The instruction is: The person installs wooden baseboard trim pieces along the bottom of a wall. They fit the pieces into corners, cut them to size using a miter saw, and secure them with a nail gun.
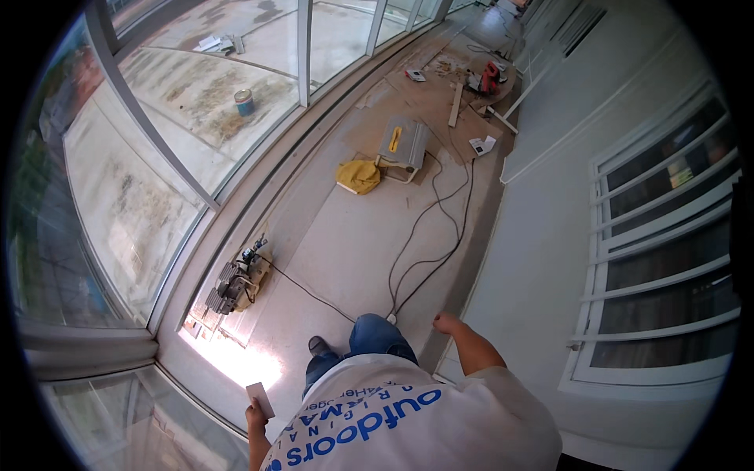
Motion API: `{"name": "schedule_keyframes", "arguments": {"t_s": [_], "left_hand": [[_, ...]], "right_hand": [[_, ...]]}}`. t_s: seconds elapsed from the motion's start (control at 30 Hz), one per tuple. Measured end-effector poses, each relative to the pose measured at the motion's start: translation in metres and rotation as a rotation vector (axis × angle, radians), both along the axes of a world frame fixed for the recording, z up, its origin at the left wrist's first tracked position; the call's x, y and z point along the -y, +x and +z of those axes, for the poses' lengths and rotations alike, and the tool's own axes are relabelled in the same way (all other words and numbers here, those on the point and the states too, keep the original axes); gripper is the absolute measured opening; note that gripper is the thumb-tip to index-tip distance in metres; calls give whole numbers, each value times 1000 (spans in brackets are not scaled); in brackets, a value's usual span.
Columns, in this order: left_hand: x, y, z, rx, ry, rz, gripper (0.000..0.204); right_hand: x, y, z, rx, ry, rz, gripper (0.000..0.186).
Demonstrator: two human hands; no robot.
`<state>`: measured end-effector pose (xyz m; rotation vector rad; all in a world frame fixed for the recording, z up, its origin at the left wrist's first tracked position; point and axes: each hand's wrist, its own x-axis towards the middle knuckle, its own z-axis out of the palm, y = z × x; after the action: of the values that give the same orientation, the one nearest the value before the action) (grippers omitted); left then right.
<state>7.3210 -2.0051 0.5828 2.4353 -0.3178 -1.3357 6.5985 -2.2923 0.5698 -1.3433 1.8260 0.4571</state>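
Observation:
My left hand (256,416) grips a small flat rectangular piece (260,399), pale brown, held upright low in the view. My right hand (448,323) hangs out in front on the right, its fingers curled, with nothing seen sticking out of it. Close ahead of my legs, dark cables (433,267) meet at a small white socket block (392,318) on the floor. To the left stands a small motor machine that looks like an air compressor (239,282), with a cable running from it toward my feet.
Farther along sits a grey table saw (402,146) with a yellow insert, beside a yellow cloth bag (358,177). Beyond lie a wood strip (455,105), a red power tool (491,77) and brown floor sheeting (420,86). Glass panels line the left; a barred window (664,243) the right.

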Motion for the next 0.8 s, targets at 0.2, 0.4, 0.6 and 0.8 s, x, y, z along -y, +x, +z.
{"name": "schedule_keyframes", "arguments": {"t_s": [0.2,0.4,0.6,0.8], "left_hand": [[249,75,-25,53,91,-368,64],[482,27,-32,-87,-132,-298,48],[658,-6,3,80,48,-645,48],[898,-48,-20,55,51,-930,48]], "right_hand": [[102,12,13,155,-204,-441,37],[335,45,-6,137,-69,132,40],[725,222,207,531,-458,632,35],[984,460,412,324,-771,2031,37]]}}
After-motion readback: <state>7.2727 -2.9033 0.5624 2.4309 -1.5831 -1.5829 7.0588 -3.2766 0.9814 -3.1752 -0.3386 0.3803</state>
